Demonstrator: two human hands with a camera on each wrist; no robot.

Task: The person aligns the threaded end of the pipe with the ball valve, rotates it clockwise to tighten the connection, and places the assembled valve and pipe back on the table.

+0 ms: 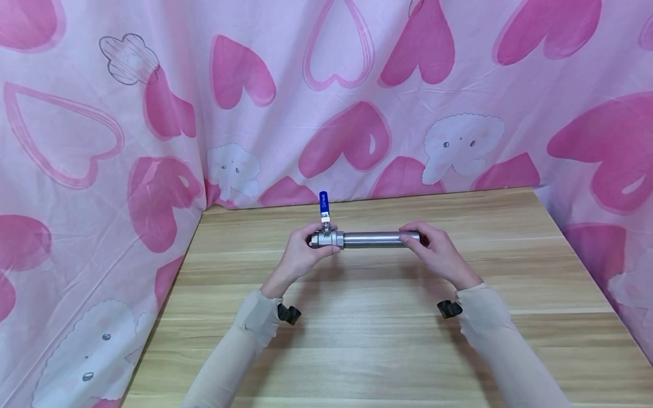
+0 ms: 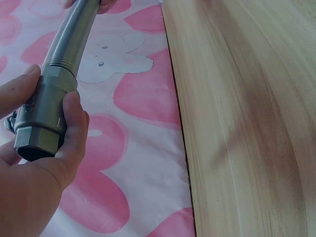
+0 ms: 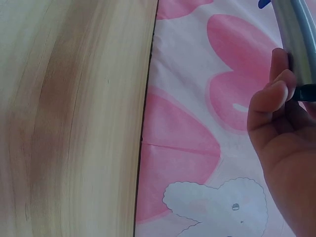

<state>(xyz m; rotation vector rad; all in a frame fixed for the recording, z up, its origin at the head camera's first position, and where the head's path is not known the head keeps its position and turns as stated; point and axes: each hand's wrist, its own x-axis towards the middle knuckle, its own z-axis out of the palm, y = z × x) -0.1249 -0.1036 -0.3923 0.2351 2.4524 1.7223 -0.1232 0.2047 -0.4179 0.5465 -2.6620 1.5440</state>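
A metal ball valve (image 1: 325,239) with a blue lever handle (image 1: 323,203) is joined to a steel pipe (image 1: 372,239). My left hand (image 1: 298,254) grips the valve body, thumb and fingers on opposite sides. The lever points away from me, square to the pipe. At the pipe's far right end, my right hand (image 1: 437,249) holds it between thumb and fingers. Valve and pipe lie level from left to right, held above the table with shadows below. In the left wrist view, threads (image 2: 61,64) show where the pipe meets the valve (image 2: 45,111).
The wood-grain table (image 1: 388,340) spreads beneath both hands. Pink curtains (image 1: 285,73) with hearts and white cartoon figures hang behind it and along both sides. A small black device (image 1: 289,313) sits at the left wrist and another black device (image 1: 450,309) at the right wrist.
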